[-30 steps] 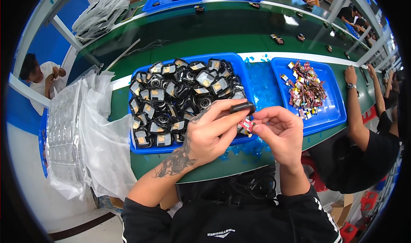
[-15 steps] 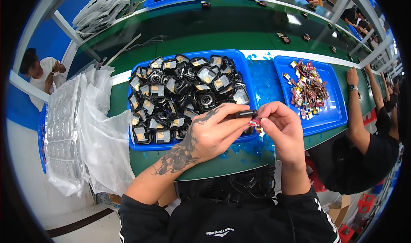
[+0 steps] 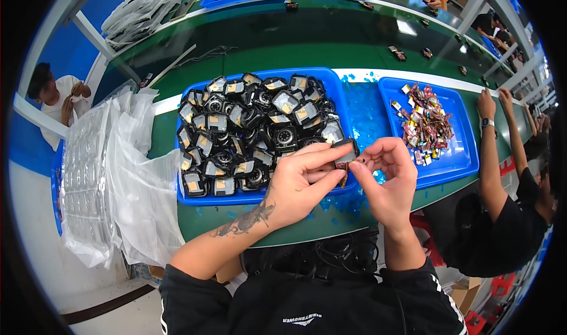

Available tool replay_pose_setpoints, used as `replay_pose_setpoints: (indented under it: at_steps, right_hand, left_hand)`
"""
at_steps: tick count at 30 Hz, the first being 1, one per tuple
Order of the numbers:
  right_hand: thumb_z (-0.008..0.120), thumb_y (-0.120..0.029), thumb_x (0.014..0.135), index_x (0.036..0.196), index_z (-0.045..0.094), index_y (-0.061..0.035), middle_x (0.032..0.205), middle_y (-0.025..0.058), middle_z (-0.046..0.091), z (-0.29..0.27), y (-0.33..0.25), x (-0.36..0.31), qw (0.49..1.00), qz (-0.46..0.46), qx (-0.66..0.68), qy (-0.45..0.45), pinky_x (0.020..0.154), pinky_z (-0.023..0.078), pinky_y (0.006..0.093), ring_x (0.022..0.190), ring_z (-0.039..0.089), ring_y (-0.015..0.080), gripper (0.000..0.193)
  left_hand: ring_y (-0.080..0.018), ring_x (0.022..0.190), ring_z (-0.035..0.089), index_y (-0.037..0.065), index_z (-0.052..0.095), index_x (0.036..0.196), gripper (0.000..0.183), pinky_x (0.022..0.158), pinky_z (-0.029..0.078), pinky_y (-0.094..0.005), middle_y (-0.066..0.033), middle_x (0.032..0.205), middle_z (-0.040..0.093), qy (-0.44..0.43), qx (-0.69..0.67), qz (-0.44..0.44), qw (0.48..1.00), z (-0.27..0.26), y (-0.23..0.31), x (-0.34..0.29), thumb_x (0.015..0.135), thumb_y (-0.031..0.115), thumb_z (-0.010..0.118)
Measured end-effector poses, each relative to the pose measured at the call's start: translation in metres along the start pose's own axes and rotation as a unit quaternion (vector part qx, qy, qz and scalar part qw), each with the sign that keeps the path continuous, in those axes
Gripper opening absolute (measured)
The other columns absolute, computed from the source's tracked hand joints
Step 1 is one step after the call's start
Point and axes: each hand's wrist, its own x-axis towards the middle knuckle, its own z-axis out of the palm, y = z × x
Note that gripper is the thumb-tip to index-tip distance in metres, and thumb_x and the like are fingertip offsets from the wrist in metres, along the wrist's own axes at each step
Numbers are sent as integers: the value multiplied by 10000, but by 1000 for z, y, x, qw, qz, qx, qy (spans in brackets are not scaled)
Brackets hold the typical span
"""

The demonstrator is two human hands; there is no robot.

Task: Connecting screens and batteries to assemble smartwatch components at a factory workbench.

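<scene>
My left hand (image 3: 298, 184) grips a small black smartwatch case (image 3: 346, 152) near the right edge of a blue tray (image 3: 339, 99). A small dark red part (image 3: 341, 165) shows at the case's near edge, by my left thumb. My right hand (image 3: 390, 184) is closed in a pinch against the case's right side, thumb and index finger together; what lies between these fingertips is too small to make out. Several black watch cases (image 3: 224, 122) lie heaped in the tray, some showing grey inner faces with tan patches, others round backs.
To the right, a second blue tray (image 3: 463, 155) holds a pile of small red, yellow and white parts (image 3: 428, 122). Blue scraps (image 3: 363, 113) litter the green bench between. Clear plastic trays (image 3: 88, 181) stand left. Beyond runs a green conveyor (image 3: 283, 34); a co-worker's arm (image 3: 493, 152) is at right.
My left hand has turned the watch case so its flat face shows more. Its fingers have shifted around the case, and my right fingertips now pinch at the side. Parts on the conveyor have shifted slightly right.
</scene>
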Motion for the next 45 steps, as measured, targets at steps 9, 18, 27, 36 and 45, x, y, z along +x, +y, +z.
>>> replay_pose_setpoints:
  at_steps: [9, 18, 27, 36, 45]
  right_hand:
    - [741, 54, 764, 1036, 560, 0, 889, 50, 599, -3, 2, 3, 997, -41, -71, 6, 629, 501, 211, 757, 588, 85, 332]
    - [721, 41, 790, 1109, 569, -1, 894, 38, 593, 13, 0, 6, 996, -23, -77, -34, 651, 539, 215, 811, 589, 87, 356]
    - [704, -90, 836, 1130, 513, 13, 867, 133, 714, -8, 36, 177, 991, 55, -58, -112, 675, 521, 258, 801, 682, 159, 365]
    - [877, -216, 616, 950, 663, -37, 933, 146, 688, -12, 119, 259, 928, 182, -324, -24, 784, 538, 374, 867, 683, 289, 435]
    - [744, -184, 789, 926, 690, 11, 823, 106, 690, -55, 73, 242, 980, 8, -200, 17, 702, 519, 320, 777, 667, 194, 244]
  left_hand:
    - [-127, 1016, 615, 13, 573, 1302, 427, 909, 535, -263, -82, 1148, 595, 6, 11, 42, 999, 8, -1, 0, 884, -71, 580]
    - [-143, 1043, 628, 13, 485, 1336, 456, 875, 527, -265, -139, 1185, 624, 40, -53, 34, 997, 2, -7, -2, 894, -63, 564]
    - [-235, 836, 670, 65, 663, 1040, 221, 709, 530, -305, -90, 953, 666, 94, 632, 262, 723, -34, 48, 3, 823, 86, 694]
    - [-251, 962, 626, 168, 645, 1018, 347, 834, 492, -381, -45, 918, 615, 133, 730, -106, 662, -129, 73, -26, 696, 190, 774]
    - [-234, 757, 616, 66, 554, 828, 233, 692, 484, -335, -66, 815, 611, 88, 621, 29, 778, -137, 79, -13, 704, 44, 751]
